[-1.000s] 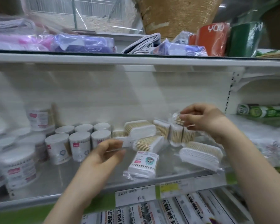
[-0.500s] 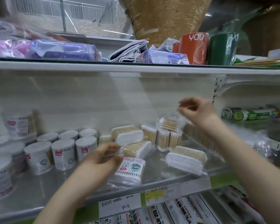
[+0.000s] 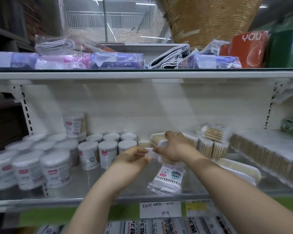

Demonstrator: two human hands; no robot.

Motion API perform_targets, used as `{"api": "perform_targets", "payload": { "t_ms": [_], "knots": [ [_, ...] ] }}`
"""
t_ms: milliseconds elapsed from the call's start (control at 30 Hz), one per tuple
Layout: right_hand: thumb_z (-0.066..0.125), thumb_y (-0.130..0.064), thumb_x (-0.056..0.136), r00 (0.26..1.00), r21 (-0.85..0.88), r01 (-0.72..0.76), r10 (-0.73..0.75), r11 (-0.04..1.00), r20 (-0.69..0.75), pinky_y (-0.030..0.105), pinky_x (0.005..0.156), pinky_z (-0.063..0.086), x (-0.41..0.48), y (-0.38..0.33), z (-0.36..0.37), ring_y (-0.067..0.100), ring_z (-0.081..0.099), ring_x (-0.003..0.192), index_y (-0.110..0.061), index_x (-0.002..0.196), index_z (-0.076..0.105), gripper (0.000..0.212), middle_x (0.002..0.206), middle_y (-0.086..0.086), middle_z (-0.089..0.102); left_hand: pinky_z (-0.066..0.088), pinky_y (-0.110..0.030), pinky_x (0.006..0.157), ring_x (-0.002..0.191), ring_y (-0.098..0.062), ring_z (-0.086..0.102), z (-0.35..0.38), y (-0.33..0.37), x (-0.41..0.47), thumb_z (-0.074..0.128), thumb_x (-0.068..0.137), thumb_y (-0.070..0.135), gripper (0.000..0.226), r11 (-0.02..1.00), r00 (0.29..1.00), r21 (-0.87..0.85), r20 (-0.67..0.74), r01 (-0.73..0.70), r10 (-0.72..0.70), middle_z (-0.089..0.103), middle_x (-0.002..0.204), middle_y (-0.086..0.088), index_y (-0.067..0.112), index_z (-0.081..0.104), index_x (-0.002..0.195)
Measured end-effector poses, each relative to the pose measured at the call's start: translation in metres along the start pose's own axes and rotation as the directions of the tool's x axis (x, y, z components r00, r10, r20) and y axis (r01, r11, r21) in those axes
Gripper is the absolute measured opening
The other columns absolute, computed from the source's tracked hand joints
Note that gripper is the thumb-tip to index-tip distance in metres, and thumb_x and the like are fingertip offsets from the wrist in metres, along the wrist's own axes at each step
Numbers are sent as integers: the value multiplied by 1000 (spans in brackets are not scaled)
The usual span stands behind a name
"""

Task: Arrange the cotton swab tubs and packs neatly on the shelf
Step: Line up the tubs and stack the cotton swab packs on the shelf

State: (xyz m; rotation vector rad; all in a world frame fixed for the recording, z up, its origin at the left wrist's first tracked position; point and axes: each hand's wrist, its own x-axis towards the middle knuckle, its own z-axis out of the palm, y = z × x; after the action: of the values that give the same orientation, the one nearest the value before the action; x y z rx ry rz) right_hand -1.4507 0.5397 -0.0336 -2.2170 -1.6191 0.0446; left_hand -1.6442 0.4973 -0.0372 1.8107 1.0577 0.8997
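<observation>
Two hands meet at a swab box mid-shelf.
The right hand [image 3: 173, 146] grips a rectangular swab box [image 3: 156, 138] from above on the shelf [image 3: 91, 188]. The left hand [image 3: 134, 157] curls at the box's left end, its hold too blurred to tell. Six small round tubs [image 3: 107, 150] stand just left, and one flat swab pack [image 3: 168, 179] lies nearer. The larger tubs [image 3: 54, 168] at left blur together, uncountable.

Ample overhead passage is standing open between the goods and the upper shelf [image 3: 142, 75]. Bare shelf floor [image 3: 95, 184] is showing before the small tubs [image 3: 107, 153], between the large tubs [image 3: 55, 168] crowding the left and the flat pack [image 3: 169, 179] lying near the front edge. Stacked packs [image 3: 213, 146] and a long pack [image 3: 269, 160] are blocking the right. The left hand [image 3: 134, 159] and the right hand [image 3: 174, 147], which is gripping a rectangular tub [image 3: 157, 139], are occupying the centre. Clearance behind them is looking tight, though blur is obscuring it.
</observation>
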Motion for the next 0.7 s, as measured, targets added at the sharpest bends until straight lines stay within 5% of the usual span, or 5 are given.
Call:
{"api": "perform_targets", "payload": {
  "t_ms": [200, 367, 433, 600, 700],
  "knots": [
    [52, -67, 70, 995, 310, -8, 37, 951, -88, 34, 82, 50, -5, 6, -15, 27, 59, 100, -23, 125, 47, 70, 118, 8, 57, 49, -39, 98, 102, -14, 65, -13, -8, -4, 63, 87, 26, 11, 977, 997, -213, -70, 4, -19, 71, 102, 5, 28, 68, 97],
    [50, -55, 81, 957, 935, -263, -56, 237, 284, 44, 86, 49, -33, -3, -40, 31, 59, 90, -12, 114, 60, 54, 102, 17, 64, 54, -25, 87, 97, -10, 67, -14, 0, -4, 58, 91, 23, 18, 929, 994, -368, -112, -31, -12, 71, 101, 2, 17, 65, 106],
    [56, -52, 82, 956, 960, -237, -139, 148, 258, 42, 84, 50, -49, -12, -38, 32, 61, 92, -13, 116, 59, 52, 104, 17, 65, 53, -26, 87, 99, -12, 67, -12, 4, -3, 56, 91, 26, 27, 902, 993, -430, -113, -33, -17, 69, 106, 1, 14, 61, 115],
    [81, -46, 63, 988, 777, 155, -82, 611, -132, 17, 76, 44, -91, -43, -14, 6, 53, 103, -38, 121, 45, 69, 123, -13, 45, 56, -28, 77, 88, -15, 71, -9, 10, -7, 58, 83, 36, 39, 794, 993, -603, -119, -74, 3, 73, 101, -8, 9, 63, 111],
    [82, -44, 63, 942, 620, 323, -179, 715, -284, 11, 92, 30, -107, -48, 4, 0, 34, 117, -37, 131, 33, 84, 133, -13, 26, 54, -21, 61, 85, -14, 71, -11, 11, -15, 59, 80, 33, 38, 736, 992, -669, -125, -110, 34, 74, 100, -7, 9, 66, 109]
  ]
}}
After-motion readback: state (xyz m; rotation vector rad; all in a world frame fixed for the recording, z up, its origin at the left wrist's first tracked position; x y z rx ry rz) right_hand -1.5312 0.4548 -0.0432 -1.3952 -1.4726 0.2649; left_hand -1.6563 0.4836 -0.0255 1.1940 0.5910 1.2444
